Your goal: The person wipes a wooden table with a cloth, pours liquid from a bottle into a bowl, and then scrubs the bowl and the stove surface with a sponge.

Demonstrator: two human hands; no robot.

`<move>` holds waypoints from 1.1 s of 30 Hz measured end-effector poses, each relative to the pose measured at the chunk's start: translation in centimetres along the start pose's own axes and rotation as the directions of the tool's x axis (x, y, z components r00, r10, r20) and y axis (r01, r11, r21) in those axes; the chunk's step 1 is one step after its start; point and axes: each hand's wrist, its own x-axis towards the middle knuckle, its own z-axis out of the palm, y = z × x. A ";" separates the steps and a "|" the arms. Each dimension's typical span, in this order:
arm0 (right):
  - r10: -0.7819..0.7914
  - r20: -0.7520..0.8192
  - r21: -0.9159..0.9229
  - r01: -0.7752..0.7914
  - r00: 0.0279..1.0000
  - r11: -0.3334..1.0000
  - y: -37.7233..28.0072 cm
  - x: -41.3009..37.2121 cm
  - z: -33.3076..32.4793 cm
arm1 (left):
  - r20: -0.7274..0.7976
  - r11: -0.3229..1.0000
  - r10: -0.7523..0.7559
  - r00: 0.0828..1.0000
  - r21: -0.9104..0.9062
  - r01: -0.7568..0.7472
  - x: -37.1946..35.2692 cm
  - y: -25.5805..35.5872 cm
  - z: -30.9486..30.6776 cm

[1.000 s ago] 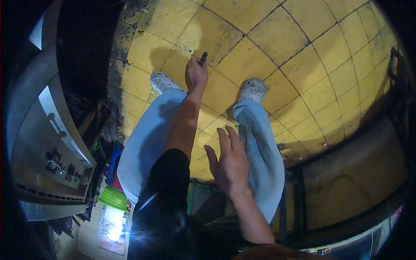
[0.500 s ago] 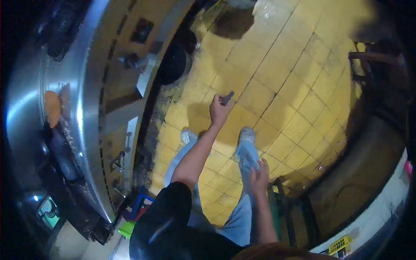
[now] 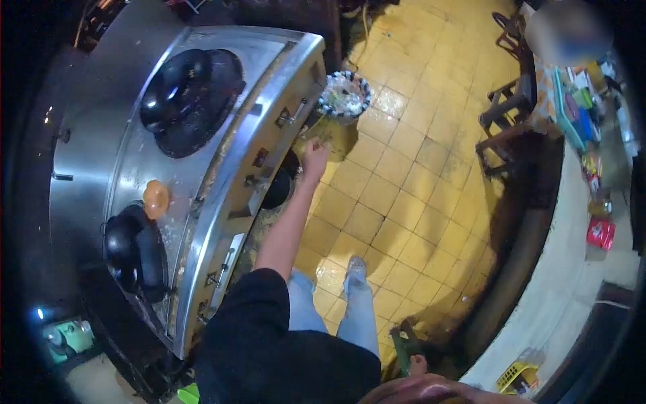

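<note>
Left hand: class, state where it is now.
Head view, centre: the left hand reaches over yellow tiles beside the steel stove, near the round bin.

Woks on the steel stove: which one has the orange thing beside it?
The lower wok, at the stove's near end; the orange thing sits just by its rim. The upper wok has none.

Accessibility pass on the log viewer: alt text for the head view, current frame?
A person's left hand reaches out beside the front edge of a steel stove with two dark woks, above a yellow tiled floor; a filled bucket stands beyond it.
</note>
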 end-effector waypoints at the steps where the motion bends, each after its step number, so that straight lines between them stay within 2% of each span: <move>1: 0.044 0.132 0.144 -0.063 0.990 0.988 3.0 2.0 1.3 | 0.038 0.997 -0.068 0.997 -0.020 0.068 -2.9 -0.9 -2.5; 2: -0.034 0.276 0.092 0.009 0.961 0.996 4.7 5.7 2.6 | 0.093 0.988 -0.080 0.992 0.138 0.067 -6.2 -2.3 -5.5; 3: -0.111 0.413 0.062 0.093 0.904 0.994 6.9 9.5 4.1 | 0.025 0.963 -0.182 0.983 0.207 0.173 -9.9 -3.8 -8.1; 4: -0.324 0.560 -0.380 0.584 0.763 0.718 1.1 9.5 2.5 | -0.008 0.960 -0.274 0.962 0.052 0.274 -13.0 -8.5 -10.3; 5: -0.508 0.659 -0.609 0.790 0.555 0.072 -4.4 9.9 1.0 | -0.082 0.967 -0.181 0.980 0.167 0.193 -16.8 -16.1 -12.8; 6: -0.546 0.504 -0.575 0.731 0.670 0.367 -9.1 10.6 1.0 | -0.154 0.948 -0.085 0.984 0.291 0.128 -20.7 -23.1 -15.4; 7: -0.516 0.354 -0.463 0.625 0.780 0.628 -13.6 11.3 1.0 | -0.280 0.913 -0.157 0.947 0.324 0.247 -24.8 -26.9 -19.1; 8: -0.438 0.386 -0.229 0.544 0.812 0.807 -18.9 12.3 0.7 | -0.395 0.865 -0.225 0.891 0.339 0.369 -28.9 -29.1 -22.7; 9: -0.348 0.436 0.007 0.384 0.830 0.923 -24.4 13.0 1.2 | -0.545 0.856 -0.483 0.685 -0.131 0.500 -32.2 -29.1 -25.9; 10: -0.610 0.311 -0.130 0.669 0.729 0.732 -29.2 13.1 2.2 | -0.530 0.690 -0.723 0.443 -0.579 0.434 -35.1 -28.0 -28.9; 11: -0.827 0.215 -0.277 0.845 0.519 0.458 -33.5 12.7 3.7 | -0.432 0.487 -0.871 0.233 -0.699 0.523 -36.7 -25.4 -33.0; 12: -0.875 0.224 -0.184 0.901 0.429 0.394 -38.7 11.3 5.8 | -0.432 0.448 -0.890 0.147 -0.766 0.461 -38.4 -25.2 -36.1; 13: -0.914 0.219 -0.088 0.940 0.342 0.330 -43.9 9.7 7.8 | -0.445 0.452 -0.889 0.109 -0.814 0.364 -40.1 -26.0 -38.2; 14: -0.794 0.387 -0.168 0.883 0.468 0.439 -48.5 8.8 10.4 | -0.446 0.450 -0.892 0.078 -0.854 0.261 -41.4 -27.5 -40.1; 15: -0.916 0.361 -0.046 0.984 0.176 0.171 -54.5 1.4 11.9 | -0.453 0.458 -0.889 0.068 -0.876 0.150 -42.6 -29.4 -41.8; 16: -0.898 0.436 0.041 0.995 0.059 0.086 -58.4 -2.6 14.0 | -0.463 0.466 -0.882 0.089 -0.885 0.013 -44.0 -32.3 -42.7; 17: -0.843 0.537 0.014 1.000 -0.014 -0.008 -62.2 -5.9 17.4 | -0.491 0.464 -0.857 0.155 -0.867 -0.182 -44.9 -36.6 -43.2; 18: -0.842 0.453 0.006 0.945 -0.293 -0.326 -64.7 -8.9 20.8 | -0.542 0.431 -0.801 0.256 -0.818 -0.382 -45.9 -41.1 -43.1; 19: -0.775 0.552 0.131 0.950 -0.308 -0.284 -68.3 -15.6 22.1 | -0.498 0.434 -0.849 0.176 -0.848 -0.304 -44.8 -38.3 -44.1; 20: -0.780 0.515 0.134 0.932 -0.356 -0.337 -70.2 -18.8 25.3 | -0.449 0.420 -0.889 0.094 -0.879 -0.226 -43.3 -33.5 -45.4; 21: -0.746 0.441 0.176 0.863 -0.499 -0.473 -73.0 -23.9 27.4 | -0.395 0.389 -0.919 0.011 -0.908 -0.153 -40.8 -25.4 -47.5; 22: -0.711 0.422 0.135 0.815 -0.562 -0.564 -74.6 -25.4 31.2 | -0.345 0.263 -0.921 0.183 -0.894 -0.362 -41.9 -26.2 -47.7; 23: -0.753 0.492 0.165 0.896 -0.436 -0.412 -76.2 -28.5 33.4 | -0.328 0.248 -0.928 0.174 -0.896 -0.369 -41.7 -26.2 -47.7; 24: -0.740 0.597 -0.112 0.882 -0.309 -0.458 -77.5 -28.8 37.3 | -0.367 0.322 -0.919 0.141 -0.909 -0.265 -41.2 -25.3 -47.6; 25: -0.731 0.609 -0.117 0.876 -0.309 -0.468 -78.0 -29.6 39.4 | -0.410 0.392 -0.905 0.114 -0.907 -0.154 -40.6 -24.1 -47.6; 26: -0.760 0.634 -0.251 0.891 -0.143 -0.378 -78.2 -30.4 41.0 | -0.389 0.379 -0.919 0.058 -0.916 -0.133 -39.9 -22.7 -47.9; 27: -0.777 0.629 -0.383 0.880 0.026 -0.281 -78.1 -31.0 42.4 | -0.387 0.377 -0.920 0.059 -0.917 -0.131 -39.3 -21.7 -48.1; 29: -0.730 0.681 -0.374 0.882 0.051 -0.287 -78.5 -29.7 44.5 | -0.341 0.341 -0.940 -0.015 -0.934 -0.104 -38.8 -20.6 -48.3; 31: -0.686 0.723 -0.376 0.879 0.080 -0.293 -79.0 -29.7 44.5 | -0.373 0.369 -0.928 0.015 -0.922 -0.115 -37.9 -20.5 -48.0; 33: -0.742 0.661 -0.218 0.918 -0.110 -0.331 -78.9 -28.7 43.4 | -0.475 0.476 -0.879 0.050 -0.880 0.001 -37.1 -20.3 -47.3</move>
